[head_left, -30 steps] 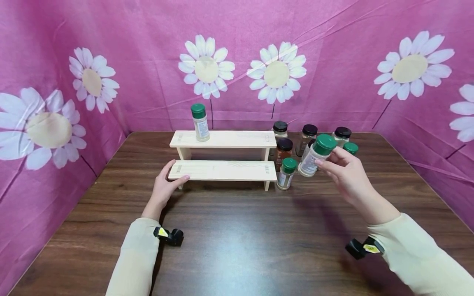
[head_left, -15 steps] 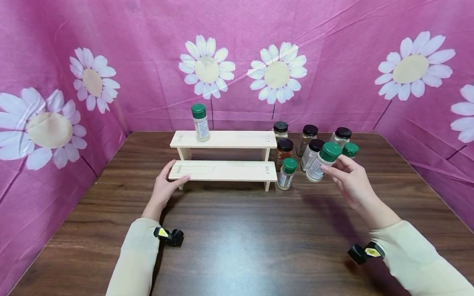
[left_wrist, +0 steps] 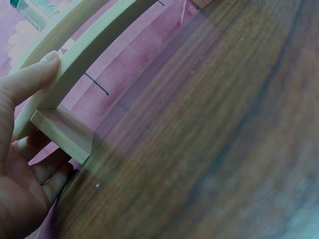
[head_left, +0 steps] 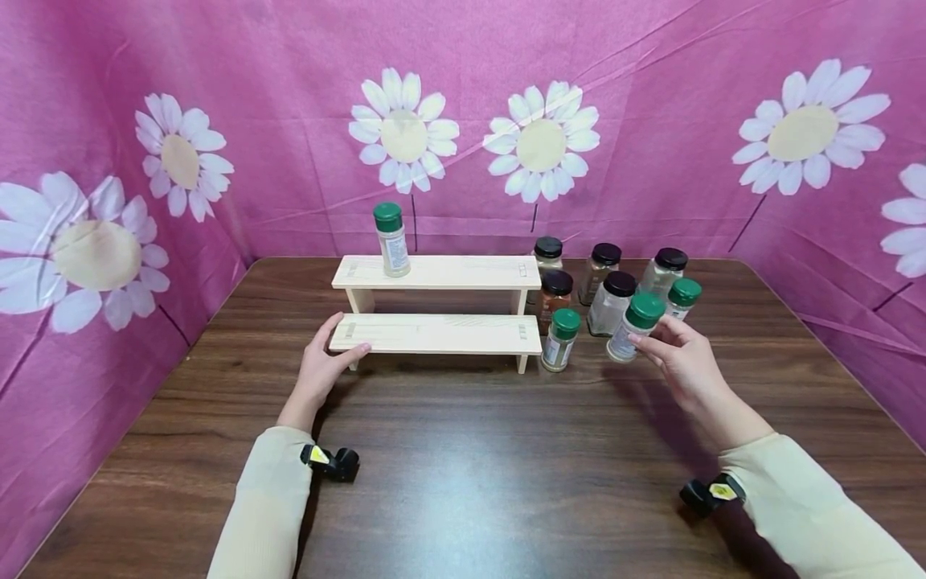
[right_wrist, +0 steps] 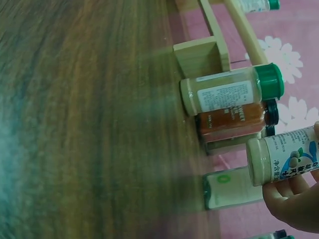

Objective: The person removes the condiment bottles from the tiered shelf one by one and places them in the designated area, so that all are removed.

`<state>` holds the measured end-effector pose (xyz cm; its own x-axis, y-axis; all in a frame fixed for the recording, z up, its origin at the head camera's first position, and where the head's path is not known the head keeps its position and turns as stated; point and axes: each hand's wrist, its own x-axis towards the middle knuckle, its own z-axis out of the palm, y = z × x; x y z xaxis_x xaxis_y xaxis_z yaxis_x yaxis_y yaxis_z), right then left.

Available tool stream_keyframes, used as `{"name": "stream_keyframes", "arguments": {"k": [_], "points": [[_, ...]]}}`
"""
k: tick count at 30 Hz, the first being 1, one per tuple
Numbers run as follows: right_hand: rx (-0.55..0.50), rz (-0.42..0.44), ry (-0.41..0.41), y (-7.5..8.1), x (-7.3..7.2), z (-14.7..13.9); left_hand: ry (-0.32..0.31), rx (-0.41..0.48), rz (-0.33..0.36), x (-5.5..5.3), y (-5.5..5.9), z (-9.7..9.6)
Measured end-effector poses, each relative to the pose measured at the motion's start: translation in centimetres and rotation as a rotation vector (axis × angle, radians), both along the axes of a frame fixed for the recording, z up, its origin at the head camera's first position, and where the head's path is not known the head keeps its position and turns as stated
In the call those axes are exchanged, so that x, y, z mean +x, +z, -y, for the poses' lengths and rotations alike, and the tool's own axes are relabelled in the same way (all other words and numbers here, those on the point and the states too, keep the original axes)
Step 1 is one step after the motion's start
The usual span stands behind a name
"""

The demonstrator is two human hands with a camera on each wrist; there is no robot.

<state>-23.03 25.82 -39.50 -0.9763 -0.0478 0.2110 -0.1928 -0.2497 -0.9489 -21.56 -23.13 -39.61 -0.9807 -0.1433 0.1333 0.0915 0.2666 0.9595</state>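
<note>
My right hand [head_left: 690, 374] pinches a green-capped spice jar [head_left: 629, 336] between thumb and fingers, tilted slightly. In the right wrist view, the labelled jar [right_wrist: 289, 157] appears raised off the table. At the left end of the two-tier wooden rack [head_left: 434, 334], my left hand [head_left: 325, 370] grips the lower shelf, thumb on its front edge. The left wrist view shows the left hand's thumb on the shelf [left_wrist: 75, 64] and its other fingers beneath. Another green-capped jar [head_left: 392, 241] stands upright on the upper shelf, toward its left.
Beside the rack's right end stands a green-capped jar [head_left: 560, 342]. Behind it are a black-capped jar with red contents [head_left: 554, 297] and several more black-capped jars [head_left: 608, 305]. Another green-capped jar [head_left: 682, 296] stands at the group's right. A pink flowered cloth [head_left: 463, 217] hangs behind the wooden table [head_left: 448, 450].
My right hand has moved the held jar rightward and nearer to me, lowering it, and the jar leans less. A black-capped jar behind it shows more now. My left hand stays put.
</note>
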Motion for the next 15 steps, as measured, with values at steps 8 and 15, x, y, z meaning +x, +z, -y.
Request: {"name": "stream_keyframes", "arguments": {"k": [8, 15], "points": [[0.009, 0.029, -0.045, -2.7, -1.4, -1.0, -0.003, 0.003, -0.001, 0.0, 0.1, 0.0], [0.036, 0.042, -0.053, -2.3, -0.8, -0.3, -0.007, 0.024, 0.02, 0.4, 0.8, -0.3]]}}
